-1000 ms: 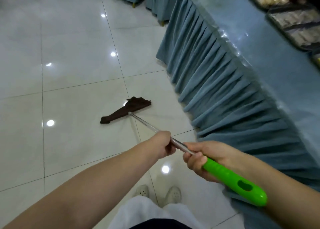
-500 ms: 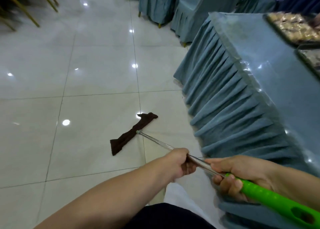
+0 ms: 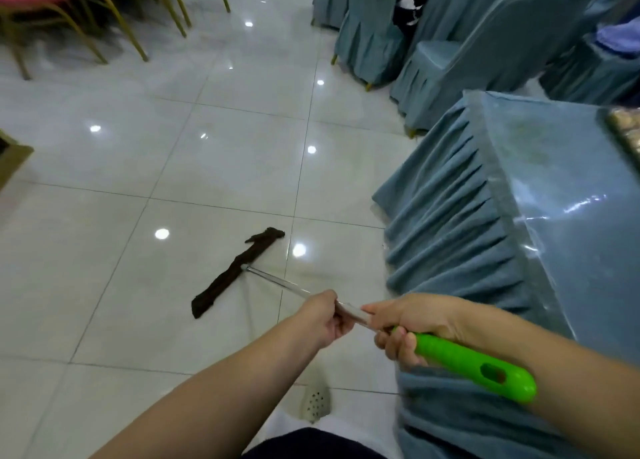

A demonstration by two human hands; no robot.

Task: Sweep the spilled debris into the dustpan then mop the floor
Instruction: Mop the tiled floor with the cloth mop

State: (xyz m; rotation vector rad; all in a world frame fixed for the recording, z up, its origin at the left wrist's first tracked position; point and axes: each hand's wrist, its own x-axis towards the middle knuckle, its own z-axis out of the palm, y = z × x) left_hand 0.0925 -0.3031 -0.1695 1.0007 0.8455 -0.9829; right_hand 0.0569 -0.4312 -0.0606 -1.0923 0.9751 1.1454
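Observation:
A mop with a dark brown cloth head (image 3: pixel 235 273) lies flat on the glossy white tile floor (image 3: pixel 104 250). Its thin metal shaft (image 3: pixel 277 282) runs back toward me and ends in a bright green handle (image 3: pixel 474 366). My left hand (image 3: pixel 323 316) grips the metal shaft. Just behind it, my right hand (image 3: pixel 405 327) grips the shaft where the green handle begins. No debris or dustpan shows on the floor.
A table under a pleated blue-grey skirt (image 3: pixel 460 223) and clear plastic cover stands close on my right. Blue-covered chairs (image 3: pixel 450 53) sit beyond it. Pink chairs with gold legs (image 3: pixel 86 15) stand at the far left. My shoe (image 3: pixel 315 405) is below my hands.
The view has tilted up and the mop head has swung more end-on, sliding a little nearer the table corner. Both hands keep their grip on the shaft and handle.

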